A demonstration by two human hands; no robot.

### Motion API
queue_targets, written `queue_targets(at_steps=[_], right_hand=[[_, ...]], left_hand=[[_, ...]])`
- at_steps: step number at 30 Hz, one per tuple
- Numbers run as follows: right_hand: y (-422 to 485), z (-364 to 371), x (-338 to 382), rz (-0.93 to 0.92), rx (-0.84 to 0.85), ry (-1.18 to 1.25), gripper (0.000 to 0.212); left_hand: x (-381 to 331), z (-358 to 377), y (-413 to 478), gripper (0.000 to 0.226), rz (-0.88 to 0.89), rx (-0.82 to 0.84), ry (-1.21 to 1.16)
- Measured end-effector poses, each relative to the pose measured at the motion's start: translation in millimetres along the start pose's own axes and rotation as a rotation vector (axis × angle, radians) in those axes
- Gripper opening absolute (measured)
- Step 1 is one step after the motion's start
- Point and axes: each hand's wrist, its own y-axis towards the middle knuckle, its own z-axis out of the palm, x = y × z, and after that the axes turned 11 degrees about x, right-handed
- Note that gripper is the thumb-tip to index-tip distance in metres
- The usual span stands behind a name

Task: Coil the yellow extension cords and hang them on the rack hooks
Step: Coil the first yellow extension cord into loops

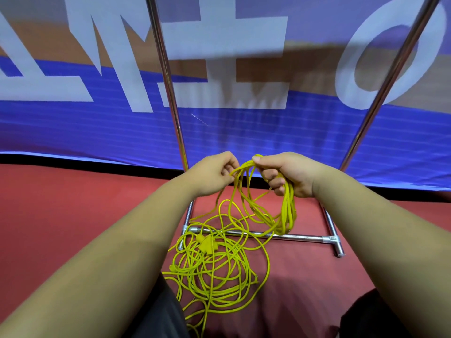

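Head view shows the right hand, at one o'clock of centre, gripping a bundle of loops of the yellow extension cord with its fingers curled through them. The left hand, at eleven o'clock, pinches a single strand leading into that bundle. Most of the cord lies as a loose tangle on the red floor at six o'clock, draped over the rack base bar, with a plug near the tangle's twelve o'clock edge. The cord looks thin, light and limp, so loops will likely sag and snag on one another. It seems best taken one strand at a time just beside the held bundle, drawing slack up from the pile. No rack hooks are in view.
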Motion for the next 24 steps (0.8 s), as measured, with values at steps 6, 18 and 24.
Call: queue_targets(at_steps=[6, 18, 24], right_hand=[[1.2, -2.5, -0.7, -0.031, -0.008, -0.016, 0.024], [-16.0, -21.1, 18.7, -0.203, 0.032, 0.325, 0.028], [-16.2, -36.8, 22.5, -0.394, -0.089, 0.578, 0.027]], left_hand=[[22.3, 5.8, 6.5, 0.013, -0.155, 0.178, 0.083], [87.4, 7.5, 0.5, 0.016, -0.436, 0.299, 0.399], [105.1, 2.3, -12.7, 0.019, -0.611, 0.409, 0.474]])
